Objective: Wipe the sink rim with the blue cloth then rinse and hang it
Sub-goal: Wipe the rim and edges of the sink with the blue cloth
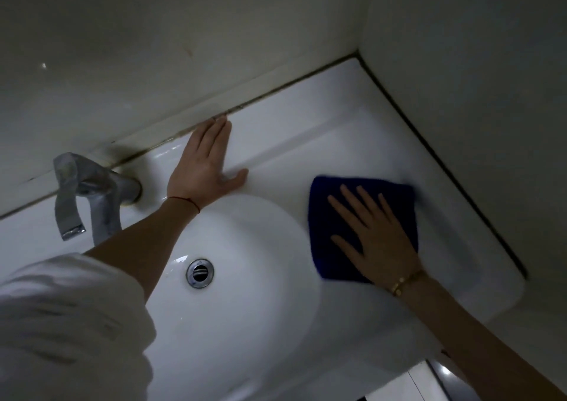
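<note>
The blue cloth (340, 216) lies flat on the white sink rim (352, 142), to the right of the basin. My right hand (374, 235) presses down on the cloth with straight, spread fingers. My left hand (205, 161) rests flat on the rim's back ledge, fingertips close to the wall seam and thumb stretched out to the right. The oval basin (251, 278) sits below and between the two hands, with a chrome drain (200, 272) at its bottom.
A chrome tap (89, 192) stands at the back left of the sink. Tiled walls meet in a corner (357, 53) behind and right of the rim, with dark grime along the seams. The sink's right edge (518, 281) ends near the wall.
</note>
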